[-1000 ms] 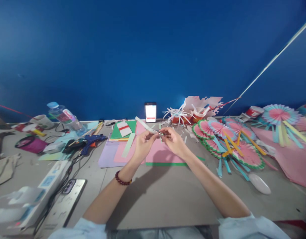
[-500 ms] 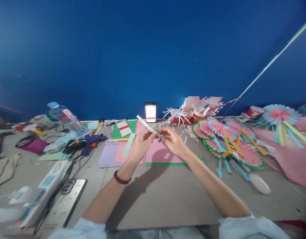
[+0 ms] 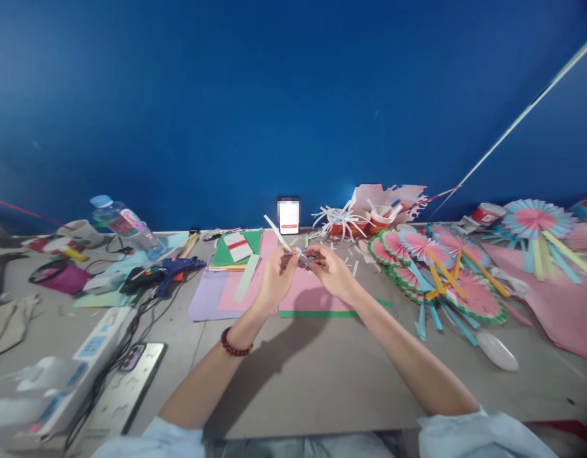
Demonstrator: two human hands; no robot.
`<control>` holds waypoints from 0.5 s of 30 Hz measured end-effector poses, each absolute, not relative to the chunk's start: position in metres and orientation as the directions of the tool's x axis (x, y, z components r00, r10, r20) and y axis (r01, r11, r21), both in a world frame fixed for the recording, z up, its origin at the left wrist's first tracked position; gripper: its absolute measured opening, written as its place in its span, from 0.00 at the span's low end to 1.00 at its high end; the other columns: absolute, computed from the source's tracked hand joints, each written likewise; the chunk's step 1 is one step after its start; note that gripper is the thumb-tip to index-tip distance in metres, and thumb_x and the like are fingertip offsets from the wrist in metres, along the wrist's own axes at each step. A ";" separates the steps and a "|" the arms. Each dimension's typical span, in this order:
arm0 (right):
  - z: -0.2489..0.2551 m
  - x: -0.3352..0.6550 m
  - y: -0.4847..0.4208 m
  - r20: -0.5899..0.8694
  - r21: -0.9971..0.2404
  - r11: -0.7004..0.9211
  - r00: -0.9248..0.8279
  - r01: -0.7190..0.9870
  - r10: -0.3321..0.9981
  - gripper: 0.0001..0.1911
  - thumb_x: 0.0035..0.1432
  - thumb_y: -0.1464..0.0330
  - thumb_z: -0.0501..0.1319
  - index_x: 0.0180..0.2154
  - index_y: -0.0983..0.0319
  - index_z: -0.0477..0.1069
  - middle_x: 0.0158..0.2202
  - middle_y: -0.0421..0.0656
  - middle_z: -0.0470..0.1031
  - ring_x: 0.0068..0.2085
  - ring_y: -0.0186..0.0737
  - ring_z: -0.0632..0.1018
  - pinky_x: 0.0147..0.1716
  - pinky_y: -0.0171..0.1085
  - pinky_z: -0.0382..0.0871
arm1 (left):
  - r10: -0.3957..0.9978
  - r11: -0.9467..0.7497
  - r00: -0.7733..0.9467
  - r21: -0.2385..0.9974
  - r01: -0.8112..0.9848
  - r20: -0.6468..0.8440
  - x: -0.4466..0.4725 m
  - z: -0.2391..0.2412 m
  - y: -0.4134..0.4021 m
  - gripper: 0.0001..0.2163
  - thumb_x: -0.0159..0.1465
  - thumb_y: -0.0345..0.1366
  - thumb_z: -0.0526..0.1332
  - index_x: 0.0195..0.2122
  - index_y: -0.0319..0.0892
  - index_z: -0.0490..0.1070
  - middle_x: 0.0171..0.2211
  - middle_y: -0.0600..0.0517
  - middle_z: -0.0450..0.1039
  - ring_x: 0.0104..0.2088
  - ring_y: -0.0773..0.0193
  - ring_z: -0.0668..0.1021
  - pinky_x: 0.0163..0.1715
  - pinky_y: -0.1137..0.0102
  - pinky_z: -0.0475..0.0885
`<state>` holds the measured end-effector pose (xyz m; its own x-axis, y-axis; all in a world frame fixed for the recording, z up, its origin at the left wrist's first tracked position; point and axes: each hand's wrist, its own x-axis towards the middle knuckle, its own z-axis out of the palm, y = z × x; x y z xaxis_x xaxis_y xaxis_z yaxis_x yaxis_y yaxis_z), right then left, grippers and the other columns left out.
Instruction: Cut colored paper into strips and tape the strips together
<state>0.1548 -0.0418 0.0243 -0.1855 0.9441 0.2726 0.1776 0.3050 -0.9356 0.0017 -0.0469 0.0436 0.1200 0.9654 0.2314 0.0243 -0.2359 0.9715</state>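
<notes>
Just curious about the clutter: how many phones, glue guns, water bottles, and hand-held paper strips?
Upright lit phone and flat silver phone: 2
Blue glue gun: 1
Clear plastic water bottle: 1
White paper strip between left hand and right hand: 1
Total: 5

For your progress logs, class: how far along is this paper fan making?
Done: a pile of pleated pink paper fans lies to the right. In hand: the left hand and right hand pinch a white paper strip above the pink sheet. Left, it seems: the flat coloured sheets lie unfolded and the glue gun lies untouched.
</notes>
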 end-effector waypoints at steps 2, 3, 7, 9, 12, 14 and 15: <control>0.023 0.155 -0.041 0.279 -0.930 0.311 -0.177 0.195 0.944 0.11 0.56 0.67 0.57 0.43 0.60 0.67 0.42 0.44 0.74 0.37 0.38 0.77 0.40 0.42 0.71 | 0.966 -0.233 0.121 0.972 0.027 0.228 0.000 0.042 -0.045 0.13 0.61 0.47 0.60 0.34 0.42 0.67 0.29 0.49 0.78 0.31 0.61 0.80 0.29 0.70 0.71; 0.023 0.155 -0.041 0.280 -0.928 0.313 -0.174 0.201 0.944 0.12 0.56 0.67 0.56 0.43 0.60 0.67 0.42 0.44 0.74 0.37 0.39 0.77 0.41 0.43 0.71 | 0.966 -0.233 0.121 0.972 0.035 0.227 -0.001 0.041 -0.044 0.13 0.61 0.47 0.59 0.34 0.42 0.68 0.29 0.49 0.78 0.31 0.61 0.80 0.28 0.70 0.70; 0.021 0.155 -0.040 0.272 -0.934 0.303 -0.174 0.188 0.946 0.10 0.55 0.68 0.56 0.41 0.61 0.66 0.41 0.45 0.74 0.35 0.39 0.78 0.40 0.45 0.71 | 0.966 -0.240 0.108 0.969 0.051 0.234 -0.004 0.039 -0.040 0.12 0.60 0.46 0.61 0.33 0.41 0.70 0.29 0.48 0.78 0.31 0.62 0.80 0.27 0.72 0.70; 0.022 0.155 -0.040 0.272 -0.940 0.297 -0.161 0.167 0.949 0.10 0.54 0.69 0.57 0.41 0.60 0.67 0.41 0.45 0.74 0.35 0.39 0.78 0.40 0.43 0.72 | 0.964 -0.243 0.124 0.969 0.046 0.236 -0.003 0.039 -0.040 0.12 0.55 0.43 0.66 0.33 0.40 0.71 0.31 0.48 0.78 0.33 0.60 0.80 0.29 0.71 0.71; 0.024 0.155 -0.041 0.260 -0.948 0.282 -0.149 0.148 0.954 0.10 0.55 0.69 0.58 0.41 0.59 0.67 0.43 0.44 0.73 0.35 0.37 0.78 0.39 0.41 0.71 | 0.965 -0.236 0.134 0.970 0.056 0.227 -0.002 0.039 -0.041 0.11 0.52 0.39 0.68 0.34 0.40 0.74 0.32 0.48 0.78 0.34 0.60 0.79 0.32 0.69 0.72; 0.026 0.155 -0.042 0.236 -0.953 0.260 -0.160 0.155 0.959 0.09 0.55 0.68 0.57 0.41 0.59 0.66 0.42 0.44 0.73 0.33 0.37 0.78 0.37 0.41 0.72 | 0.972 -0.217 0.105 0.976 0.037 0.212 -0.002 0.038 -0.040 0.09 0.54 0.39 0.67 0.33 0.40 0.75 0.31 0.48 0.78 0.32 0.61 0.79 0.32 0.69 0.72; 0.027 0.154 -0.043 0.220 -0.955 0.246 -0.165 0.167 0.962 0.09 0.56 0.67 0.58 0.40 0.59 0.66 0.40 0.43 0.73 0.32 0.38 0.78 0.35 0.41 0.72 | 0.975 -0.205 0.088 0.979 0.020 0.203 -0.002 0.038 -0.040 0.08 0.54 0.39 0.66 0.32 0.40 0.75 0.30 0.49 0.78 0.32 0.61 0.79 0.32 0.69 0.72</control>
